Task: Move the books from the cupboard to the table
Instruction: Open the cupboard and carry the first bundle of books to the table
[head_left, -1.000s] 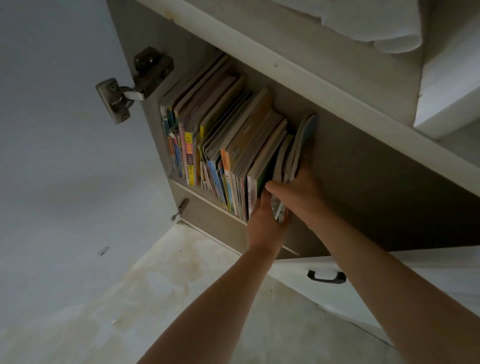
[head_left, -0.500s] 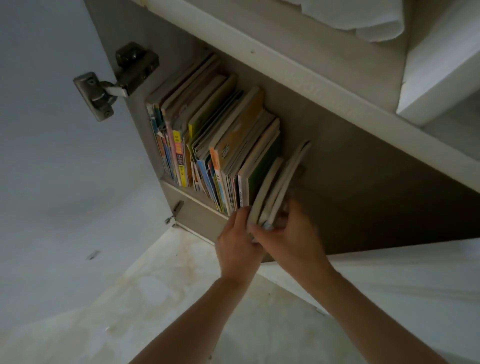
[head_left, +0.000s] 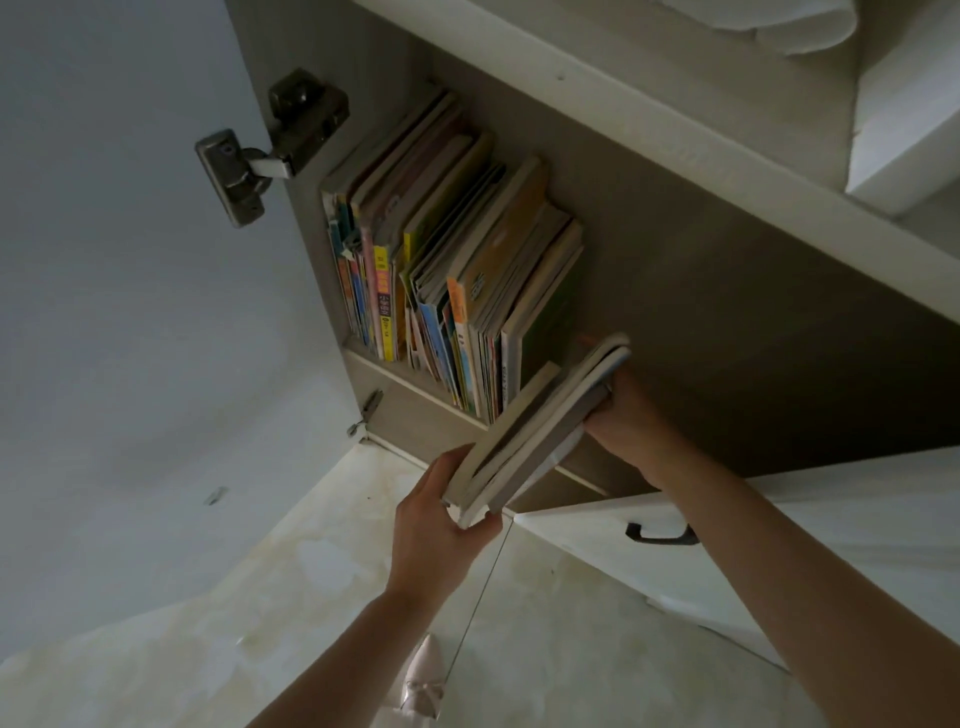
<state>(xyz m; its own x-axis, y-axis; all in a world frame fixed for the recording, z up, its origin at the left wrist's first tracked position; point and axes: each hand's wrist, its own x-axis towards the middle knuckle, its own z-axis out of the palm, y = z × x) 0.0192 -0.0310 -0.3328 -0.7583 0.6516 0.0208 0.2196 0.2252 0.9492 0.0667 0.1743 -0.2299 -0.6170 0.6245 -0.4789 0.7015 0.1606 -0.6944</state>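
A small stack of thin books (head_left: 535, 431) is tilted half out of the open cupboard (head_left: 727, 291), past its lower front edge. My left hand (head_left: 441, 525) grips the stack's near end from below. My right hand (head_left: 623, 415) holds the far end, just inside the cupboard. A row of several colourful books (head_left: 447, 270) still stands upright against the cupboard's left wall. The table is out of view.
The open cupboard door (head_left: 130, 286) with its metal hinge (head_left: 260, 150) fills the left side. A white drawer front with a dark handle (head_left: 660, 535) sits below right. Pale stained floor (head_left: 260, 597) lies underneath, with a shoe (head_left: 423, 680) on it. A thin cord (head_left: 483, 587) hangs down from near the stack.
Both hands have drawn the small stack down and out of the cupboard, away from the standing row. The left hand shifted under its near end; the view moved back.
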